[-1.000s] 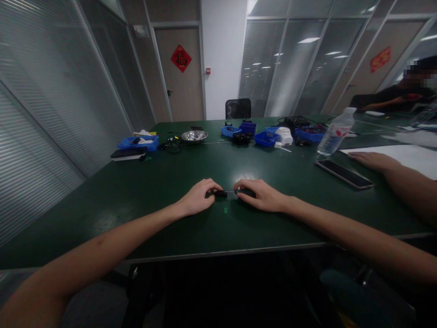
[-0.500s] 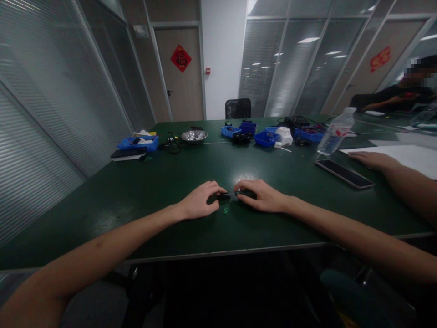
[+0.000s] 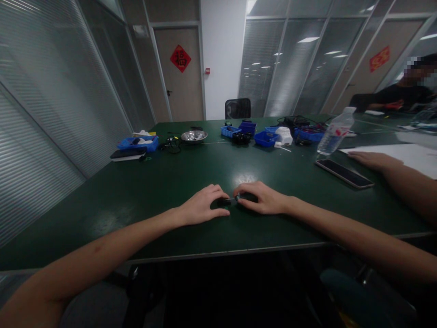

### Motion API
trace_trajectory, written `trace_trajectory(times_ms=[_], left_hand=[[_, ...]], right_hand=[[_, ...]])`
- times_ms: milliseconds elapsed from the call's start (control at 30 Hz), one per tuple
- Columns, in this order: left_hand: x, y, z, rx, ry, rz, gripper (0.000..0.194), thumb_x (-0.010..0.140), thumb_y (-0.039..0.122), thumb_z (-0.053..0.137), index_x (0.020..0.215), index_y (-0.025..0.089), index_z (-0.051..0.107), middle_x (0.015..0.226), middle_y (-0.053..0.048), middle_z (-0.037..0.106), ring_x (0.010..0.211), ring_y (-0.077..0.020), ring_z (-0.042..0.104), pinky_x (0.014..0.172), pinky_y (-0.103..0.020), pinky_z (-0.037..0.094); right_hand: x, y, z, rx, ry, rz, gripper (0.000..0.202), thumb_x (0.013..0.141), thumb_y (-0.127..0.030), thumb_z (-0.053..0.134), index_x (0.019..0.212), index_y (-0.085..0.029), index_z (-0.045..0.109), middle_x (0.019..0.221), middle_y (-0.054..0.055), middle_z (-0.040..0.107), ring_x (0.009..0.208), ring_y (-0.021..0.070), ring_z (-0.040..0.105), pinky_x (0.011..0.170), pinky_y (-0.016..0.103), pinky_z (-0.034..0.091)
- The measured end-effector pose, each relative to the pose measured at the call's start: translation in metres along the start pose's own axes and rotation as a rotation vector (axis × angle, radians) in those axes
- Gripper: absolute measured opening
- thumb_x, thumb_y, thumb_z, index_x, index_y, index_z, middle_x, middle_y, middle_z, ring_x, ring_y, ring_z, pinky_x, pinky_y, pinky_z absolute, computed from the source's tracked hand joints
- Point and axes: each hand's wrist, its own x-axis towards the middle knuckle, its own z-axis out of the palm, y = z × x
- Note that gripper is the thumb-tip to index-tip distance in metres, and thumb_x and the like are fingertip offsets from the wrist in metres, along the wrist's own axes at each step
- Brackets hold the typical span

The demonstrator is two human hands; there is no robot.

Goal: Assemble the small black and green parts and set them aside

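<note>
Pointing leftward from right hand (image 3: 262,197), thin grey shaft (image 3: 231,199), dark handle (image 3: 249,197)

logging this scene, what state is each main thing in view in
left grip, partly open
right grip, closed on tool
tool, held, pointing at black piece
black piece, within left grip, whether held unclear
phone, face up, screen dark
bottle, standing, apparently capped
bowl, upright, things inside
left blue bin, open, holding things
door, shut

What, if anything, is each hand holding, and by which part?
Right hand: a thin-shafted tool, by its dark handle. Left hand: at a small black piece; its grip cannot be told.
</note>
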Motion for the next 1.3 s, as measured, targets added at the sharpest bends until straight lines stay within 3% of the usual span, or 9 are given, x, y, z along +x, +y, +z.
trace_trajectory(times_ms=[633, 867, 1133, 1300], left_hand=[[0.001, -0.006, -0.005, 0.104, 0.027, 0.051, 0.022, 0.105, 0.03, 0.064, 0.12, 0.019, 0.075, 0.111, -0.009, 0.068, 0.103, -0.0231, 0.063, 0.089, -0.036, 0.052], [-0.001, -0.005, -0.008, 0.113, -0.004, 0.077, 0.039, 0.105, 0.048, 0.068, 0.133, 0.021, 0.071, 0.121, -0.011, 0.067, 0.111, -0.0258, 0.064, 0.094, -0.038, 0.053], [-0.003, 0.004, -0.004, 0.077, -0.004, 0.0, 0.056, 0.099, 0.063, 0.07, 0.136, 0.02, 0.07, 0.129, -0.012, 0.065, 0.115, -0.0275, 0.062, 0.096, -0.04, 0.053], [-0.002, 0.002, 0.002, 0.046, 0.027, -0.016, 0.047, 0.101, 0.055, 0.072, 0.134, 0.022, 0.071, 0.129, -0.011, 0.065, 0.116, -0.027, 0.062, 0.098, -0.04, 0.052]], right_hand=[[0.001, -0.004, 0.001, -0.001, -0.005, 0.025, 0.028, 0.11, -0.039, 0.057, 0.129, -0.022, 0.068, 0.11, 0.008, 0.078, 0.09, 0.021, 0.072, 0.083, 0.036, 0.056], [0.002, -0.003, 0.001, -0.011, -0.007, 0.046, 0.029, 0.11, -0.04, 0.057, 0.13, -0.022, 0.068, 0.108, 0.008, 0.078, 0.087, 0.0207, 0.072, 0.081, 0.035, 0.056], [0.002, -0.002, 0.0, -0.014, -0.028, 0.043, 0.029, 0.111, -0.04, 0.056, 0.131, -0.022, 0.067, 0.11, 0.007, 0.078, 0.087, 0.0202, 0.072, 0.08, 0.035, 0.055], [0.002, -0.002, 0.0, -0.002, -0.029, 0.041, 0.029, 0.111, -0.04, 0.055, 0.131, -0.023, 0.067, 0.112, 0.008, 0.078, 0.09, 0.0206, 0.072, 0.083, 0.035, 0.055]])
